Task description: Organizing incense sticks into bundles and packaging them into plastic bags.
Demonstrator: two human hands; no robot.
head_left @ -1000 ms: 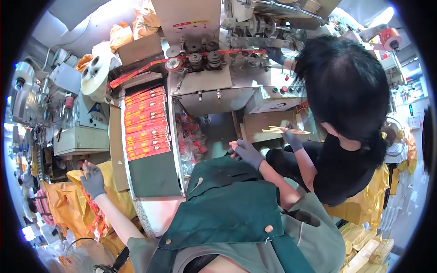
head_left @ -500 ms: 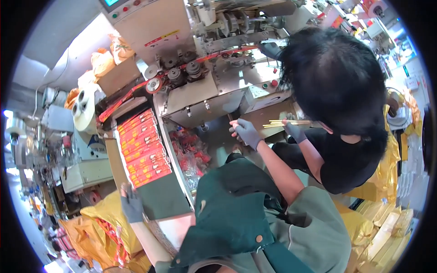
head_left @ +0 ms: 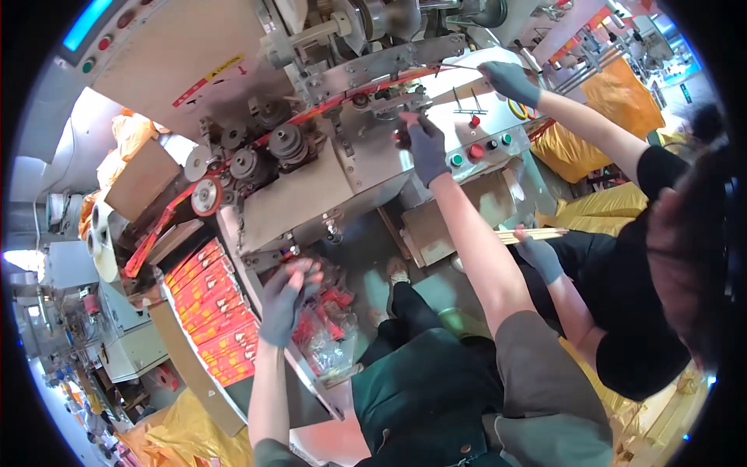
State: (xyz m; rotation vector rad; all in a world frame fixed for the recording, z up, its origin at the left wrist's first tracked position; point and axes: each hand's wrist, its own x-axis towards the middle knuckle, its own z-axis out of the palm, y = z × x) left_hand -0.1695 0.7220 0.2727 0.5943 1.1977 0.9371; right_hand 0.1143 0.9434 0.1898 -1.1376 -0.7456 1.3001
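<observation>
My left hand [head_left: 282, 305], in a grey fingertip-less glove, is raised over the edge of a tray [head_left: 299, 401] of red-and-yellow printed packets [head_left: 212, 311]. Its fingers curl loosely and stand apart, with nothing visible in them. Reaching forward, my right hand [head_left: 428, 149], gloved alike, is at the front of a packing machine [head_left: 299, 198], just below its line of red wrapping film [head_left: 334, 101]. Its fingers are bent together near a small dark reddish spot that I cannot make out.
At the right, a co-worker's hand [head_left: 510, 82] reaches to the film line; their other hand [head_left: 541, 257] holds thin sticks [head_left: 529, 235]. A button panel [head_left: 486, 148] sits beside my right hand. Clear bags with red scraps [head_left: 331, 327] lie below. Yellow sacks [head_left: 175, 428] stand at lower left.
My left hand has risen from the tray's outer side to its inner edge. My right hand has moved forward to the machine. The co-worker has shifted right, and the view has swung toward the machine.
</observation>
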